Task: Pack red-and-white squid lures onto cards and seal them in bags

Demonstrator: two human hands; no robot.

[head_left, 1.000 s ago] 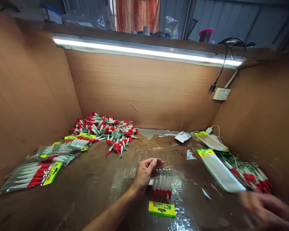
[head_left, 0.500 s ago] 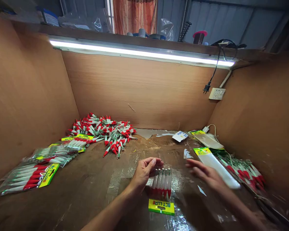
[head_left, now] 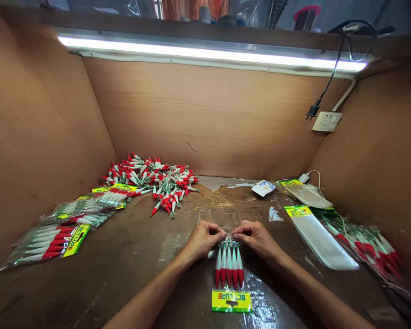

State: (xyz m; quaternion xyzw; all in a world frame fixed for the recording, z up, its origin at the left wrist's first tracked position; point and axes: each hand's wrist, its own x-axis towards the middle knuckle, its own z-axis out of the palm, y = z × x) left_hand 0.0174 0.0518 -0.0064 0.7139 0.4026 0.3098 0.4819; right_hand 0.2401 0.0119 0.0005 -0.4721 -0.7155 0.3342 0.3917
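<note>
A clear plastic bag with a yellow and green BCT LURE header lies flat in front of me, its header toward my body. Inside it, several red-and-white fishing lures sit side by side, red tips toward the header and metal ends away from me. My left hand pinches the bag's far edge between thumb and fingertips. Opposite it, my right hand pinches the same edge on the other side, the two sets of fingertips nearly meeting just beyond the lures.
Loose lures are heaped at the back left, with filled lure bags nearer me. On the right lie flat bags and a bundle of lures. A white card rests at the back. A plug hangs by the outlet.
My right hand has come in from the right, and its fingers now pinch the bag's far edge. The left fingers have closed on that edge too. The camera view has tilted down.
</note>
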